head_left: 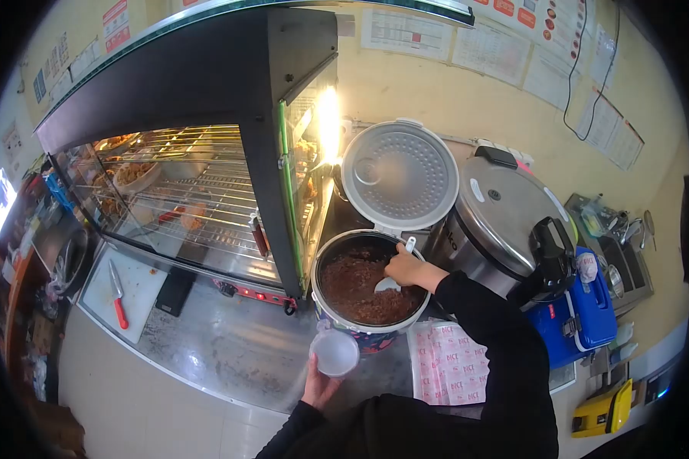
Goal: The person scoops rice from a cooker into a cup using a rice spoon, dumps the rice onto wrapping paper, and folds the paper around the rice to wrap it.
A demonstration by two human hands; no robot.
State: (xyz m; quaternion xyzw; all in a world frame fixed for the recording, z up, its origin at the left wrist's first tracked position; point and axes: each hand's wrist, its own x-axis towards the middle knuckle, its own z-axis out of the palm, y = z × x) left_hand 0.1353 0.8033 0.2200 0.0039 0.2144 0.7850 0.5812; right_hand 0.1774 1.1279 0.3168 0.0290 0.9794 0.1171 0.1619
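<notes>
My right hand (pixel 407 268) is closed around the handle of a white rice paddle (pixel 388 285). The paddle's blade rests in dark reddish-brown rice (pixel 356 287), which fills much of an open rice cooker (pixel 319 294). The cooker's lid (pixel 400 172) stands raised behind the pot. In front of the cooker, my left hand (pixel 319 382) holds a small whitish plastic cup (pixel 335 353), its mouth facing up. No rice shows inside the cup.
A lit food warmer (pixel 275 191) stands at the left, with a red-handled knife (pixel 119 298) on a white cutting board (pixel 142 287) before it. A large closed steel cooker (pixel 505 206), printed paper sheets (pixel 450 363) and a blue cooler box (pixel 589 314) are on the right.
</notes>
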